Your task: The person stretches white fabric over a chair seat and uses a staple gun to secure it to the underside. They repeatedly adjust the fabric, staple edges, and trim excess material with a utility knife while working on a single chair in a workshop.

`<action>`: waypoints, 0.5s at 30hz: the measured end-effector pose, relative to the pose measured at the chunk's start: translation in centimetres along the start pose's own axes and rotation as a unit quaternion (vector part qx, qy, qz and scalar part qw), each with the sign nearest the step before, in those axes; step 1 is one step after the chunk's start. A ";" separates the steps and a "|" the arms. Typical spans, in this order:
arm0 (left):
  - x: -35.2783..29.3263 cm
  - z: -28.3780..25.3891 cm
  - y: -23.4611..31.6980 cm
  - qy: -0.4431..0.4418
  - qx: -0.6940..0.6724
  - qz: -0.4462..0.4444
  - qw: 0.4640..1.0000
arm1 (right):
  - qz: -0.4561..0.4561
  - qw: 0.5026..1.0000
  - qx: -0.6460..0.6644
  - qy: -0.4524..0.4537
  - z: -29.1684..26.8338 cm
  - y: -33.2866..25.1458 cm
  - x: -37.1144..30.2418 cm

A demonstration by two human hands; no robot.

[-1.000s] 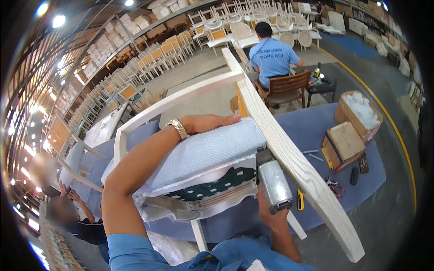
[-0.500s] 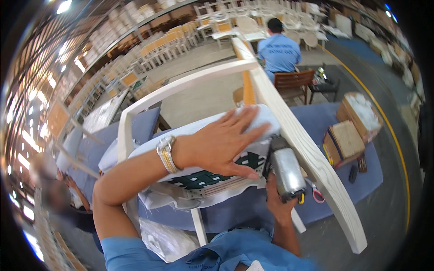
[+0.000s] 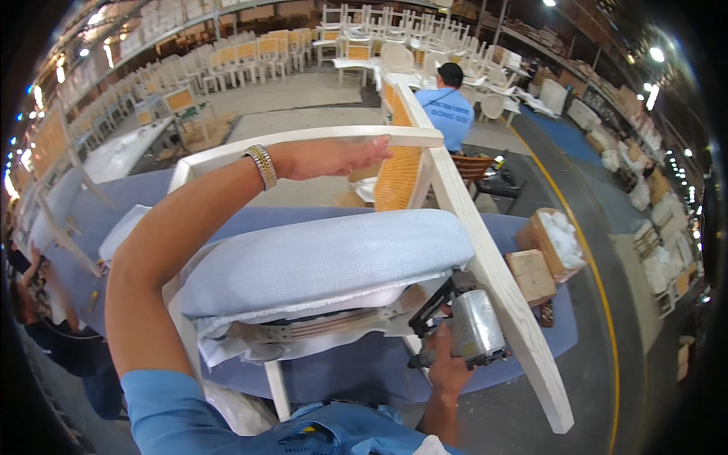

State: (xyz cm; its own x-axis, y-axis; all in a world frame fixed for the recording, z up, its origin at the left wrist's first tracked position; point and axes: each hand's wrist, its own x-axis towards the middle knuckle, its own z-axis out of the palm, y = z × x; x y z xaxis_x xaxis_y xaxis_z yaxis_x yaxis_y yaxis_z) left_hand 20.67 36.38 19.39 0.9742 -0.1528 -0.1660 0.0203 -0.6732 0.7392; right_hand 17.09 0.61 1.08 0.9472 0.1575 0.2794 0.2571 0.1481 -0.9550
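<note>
A pale wooden chair frame (image 3: pixel 523 345) is tipped on its side on a blue-covered table, with a woven cane panel (image 3: pixel 400 180) at its far end. My left hand (image 3: pixel 334 158), fingers stretched out, lies along the frame's upper rail (image 3: pixel 413 136); whether it presses on it I cannot tell. Below sits a padded seat (image 3: pixel 326 262) in light blue fabric, its loose edge hanging over the underside. My right hand (image 3: pixel 447 370) grips the handle of a silver and black staple gun (image 3: pixel 482 327), whose nose is close to the seat's right end.
The blue-covered table (image 3: pixel 565 326) carries an open carton (image 3: pixel 557 239) with white filling and a smaller box (image 3: pixel 531 275) on the right. A person in a blue shirt (image 3: pixel 447 117) sits beyond. Another person (image 3: pixel 72 334) is at the left. Many chairs stand behind.
My left hand has lifted off the seat to the frame's upper rail. The seat shows more of its fabric face, and the green webbing underneath is now mostly hidden. My right hand keeps the staple gun.
</note>
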 end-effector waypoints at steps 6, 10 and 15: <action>5.7 3.2 -1.8 -0.103 -0.033 -0.049 0.993 | -0.021 0.998 -0.049 0.022 0.8 -1.3 -0.3; 5.1 3.5 -3.9 -0.117 -0.080 -0.086 0.986 | -0.059 0.968 -0.243 -0.034 -1.4 2.0 -0.8; -1.3 4.5 -1.4 -0.173 -0.110 -0.145 0.968 | 0.027 0.996 -0.089 -0.011 -0.2 3.8 -4.0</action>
State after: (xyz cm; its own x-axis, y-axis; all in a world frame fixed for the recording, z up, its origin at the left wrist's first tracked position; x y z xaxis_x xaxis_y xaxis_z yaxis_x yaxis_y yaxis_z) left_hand 18.36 34.30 15.65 0.7869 -0.2396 -0.5687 0.3672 -0.5590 0.7435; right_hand 14.30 0.40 -3.68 0.9567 0.1830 0.2264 0.2368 -0.0368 -0.9709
